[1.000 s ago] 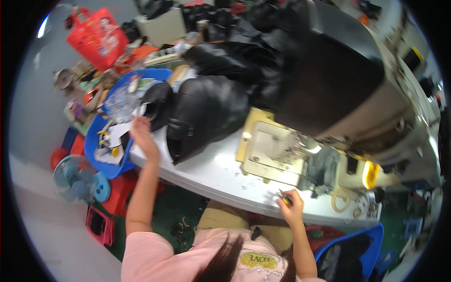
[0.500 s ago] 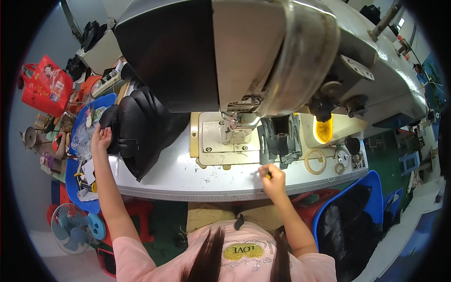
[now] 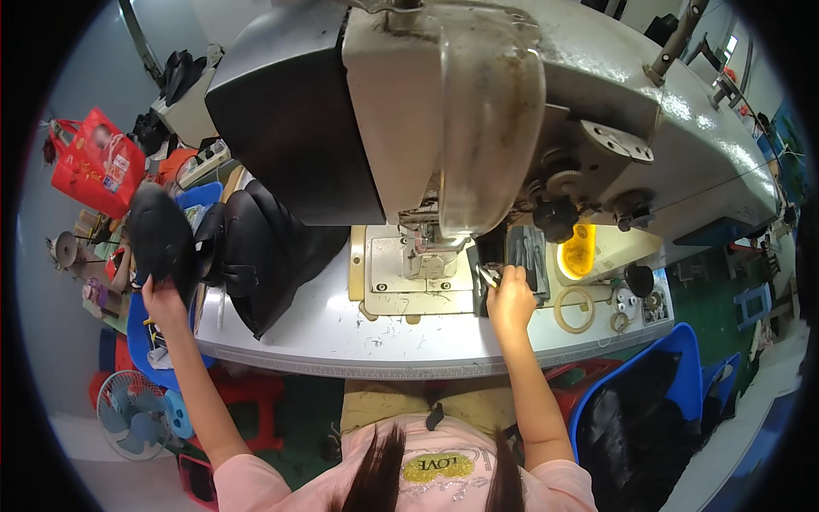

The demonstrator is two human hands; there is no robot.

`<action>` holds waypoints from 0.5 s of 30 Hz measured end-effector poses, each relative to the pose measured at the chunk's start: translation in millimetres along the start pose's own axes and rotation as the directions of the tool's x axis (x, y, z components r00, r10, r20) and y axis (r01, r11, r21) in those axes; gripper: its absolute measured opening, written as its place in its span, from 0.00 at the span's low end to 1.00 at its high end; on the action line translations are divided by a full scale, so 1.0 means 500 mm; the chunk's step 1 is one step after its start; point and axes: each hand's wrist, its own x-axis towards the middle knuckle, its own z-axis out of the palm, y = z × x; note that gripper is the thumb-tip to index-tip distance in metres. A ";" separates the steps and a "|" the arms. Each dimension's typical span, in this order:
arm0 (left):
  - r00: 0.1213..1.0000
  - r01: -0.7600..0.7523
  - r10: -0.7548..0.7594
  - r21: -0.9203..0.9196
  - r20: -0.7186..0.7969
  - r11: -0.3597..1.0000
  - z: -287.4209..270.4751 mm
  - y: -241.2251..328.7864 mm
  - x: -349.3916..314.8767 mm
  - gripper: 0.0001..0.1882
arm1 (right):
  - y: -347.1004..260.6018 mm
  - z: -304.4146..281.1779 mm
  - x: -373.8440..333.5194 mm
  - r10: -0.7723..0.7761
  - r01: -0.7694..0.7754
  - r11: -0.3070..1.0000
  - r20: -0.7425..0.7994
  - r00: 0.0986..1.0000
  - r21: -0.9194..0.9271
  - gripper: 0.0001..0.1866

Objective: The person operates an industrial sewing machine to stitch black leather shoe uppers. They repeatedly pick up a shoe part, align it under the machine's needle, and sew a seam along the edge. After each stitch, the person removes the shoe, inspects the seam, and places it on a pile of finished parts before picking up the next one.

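My left hand [image 3: 166, 303] is closed on the lower edge of a black leather piece [image 3: 160, 239], lifted and slightly blurred, over the left end of the table. Beside it, a pile of folded black leather pieces [image 3: 269, 256] lies on the table left of the sewing machine [image 3: 426, 260]. My right hand [image 3: 512, 299] grips small thread snips [image 3: 489, 276], their pale tips showing past the fingers. It is at the stack of dark strips [image 3: 529, 256] right of the needle plate; the fingers partly cover the strips.
The machine head [image 3: 299, 119] overhangs the white table [image 3: 426, 346]. A yellow oval tray [image 3: 577, 252] and a tape roll [image 3: 574, 310] are at the right. Blue bins [image 3: 682, 367] flank the table on both sides. A fan [image 3: 132, 414] stands at lower left.
My left hand has taken a black piece from beside the pile and moved left and down with it. My right hand has moved up and right to the dark strips. The view has shifted slightly.
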 end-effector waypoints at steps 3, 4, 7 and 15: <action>0.974 -0.225 0.224 -0.023 -0.043 0.974 0.100 0.062 -0.132 0.16 | 0.000 0.003 -0.005 -0.009 0.011 0.999 -0.035 0.999 0.054 0.13; 0.939 -0.324 0.342 0.232 -0.039 0.917 0.123 0.064 -0.168 0.18 | 0.001 0.004 -0.005 0.007 0.001 0.995 -0.077 0.997 0.097 0.10; 0.921 -0.343 0.390 0.465 -0.004 0.816 0.167 0.056 -0.265 0.23 | 0.024 -0.007 -0.006 0.045 0.034 0.925 -0.199 0.979 0.378 0.07; 0.927 0.275 -0.295 0.114 0.233 0.955 0.308 -0.092 -0.438 0.15 | 0.049 -0.182 -0.028 0.092 0.214 0.784 -0.450 0.888 0.583 0.05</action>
